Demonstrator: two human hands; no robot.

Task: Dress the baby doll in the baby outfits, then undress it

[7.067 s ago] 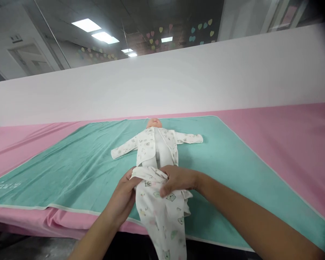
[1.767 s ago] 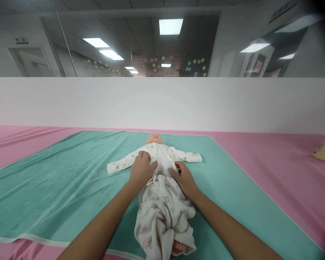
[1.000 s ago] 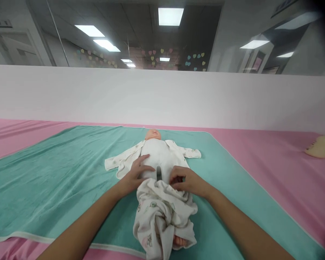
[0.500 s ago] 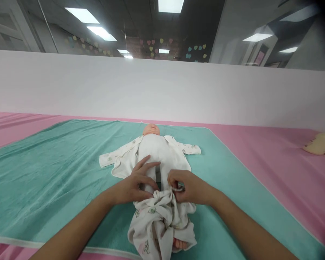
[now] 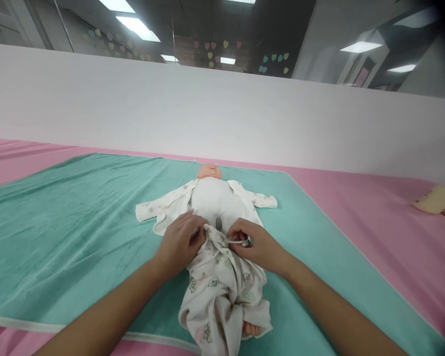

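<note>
A baby doll (image 5: 211, 193) lies on its back with its head at the far end. Its white printed jacket (image 5: 170, 201) is spread open, sleeves out to both sides. Patterned baby pants (image 5: 222, 282) cover the legs, and toes show at the right leg's cuff. My left hand (image 5: 183, 240) pinches the left side of the waistband. On the other side, my right hand (image 5: 254, 244) grips the waistband edge, fingers curled round it. A dark strip (image 5: 218, 223) shows on the white torso just above the waistband.
Under the doll lies a teal blanket (image 5: 77, 237) with a pale border, over a pink sheet (image 5: 374, 212). A low white wall (image 5: 207, 113) runs along the back, glass above it. A beige object (image 5: 437, 198), partly cut off, lies at the right edge.
The waistband has moved up the doll's torso, covering more of the dark strip. My left hand has gone from spread fingers to a closed grip on it. The view has tilted slightly.
</note>
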